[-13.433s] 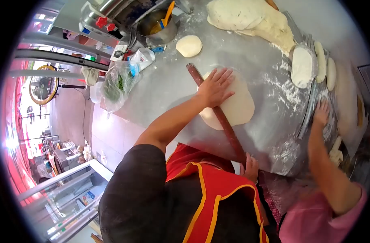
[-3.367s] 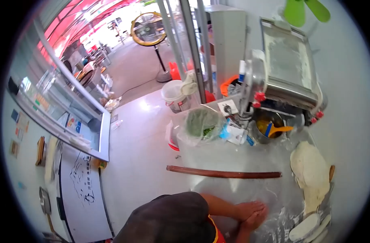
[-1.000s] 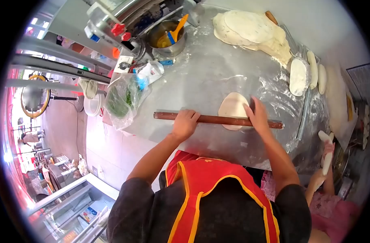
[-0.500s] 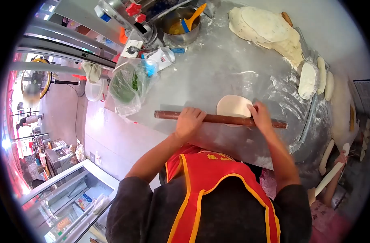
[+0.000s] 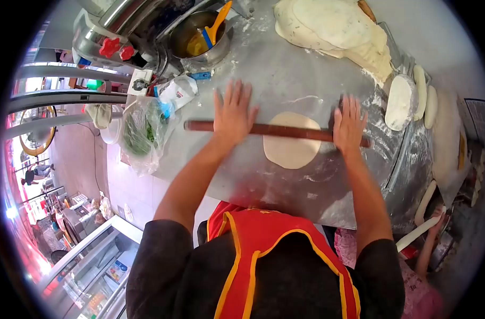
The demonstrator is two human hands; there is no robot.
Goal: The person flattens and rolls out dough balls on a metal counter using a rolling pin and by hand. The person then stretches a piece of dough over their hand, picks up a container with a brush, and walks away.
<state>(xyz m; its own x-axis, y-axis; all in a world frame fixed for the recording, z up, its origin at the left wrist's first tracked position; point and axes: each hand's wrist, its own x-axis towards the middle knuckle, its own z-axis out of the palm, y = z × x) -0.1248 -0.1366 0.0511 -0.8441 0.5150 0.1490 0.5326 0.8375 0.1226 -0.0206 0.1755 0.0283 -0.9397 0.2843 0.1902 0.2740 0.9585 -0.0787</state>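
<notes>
A brown wooden rolling pin (image 5: 274, 130) lies across the upper part of a flat, pale round of dough (image 5: 291, 154) on the floured metal worktop (image 5: 242, 170). My left hand (image 5: 233, 116) rests flat on the pin left of the dough, fingers stretched forward. On the other side, my right hand (image 5: 349, 125) presses on the pin near its right end, its fingers also straight and slightly spread. Neither hand wraps around the pin. Most of the dough shows on the near side of the pin.
Behind stand a metal pot (image 5: 225, 52) holding a yellow-handled brush (image 5: 219, 22) and a machine with red knobs (image 5: 109, 48). A plastic bag of greens (image 5: 138, 133) lies left. Large dough sheets (image 5: 327, 26) and floured dough pieces (image 5: 401, 103) lie right. Another person's hand (image 5: 437, 218) holds a dough strip (image 5: 419, 234).
Both hands and the pin have moved forward over the dough. My fingers, bent before, are now stretched out; the right hand has left the dough's edge. The dough looks larger, and the view has shifted.
</notes>
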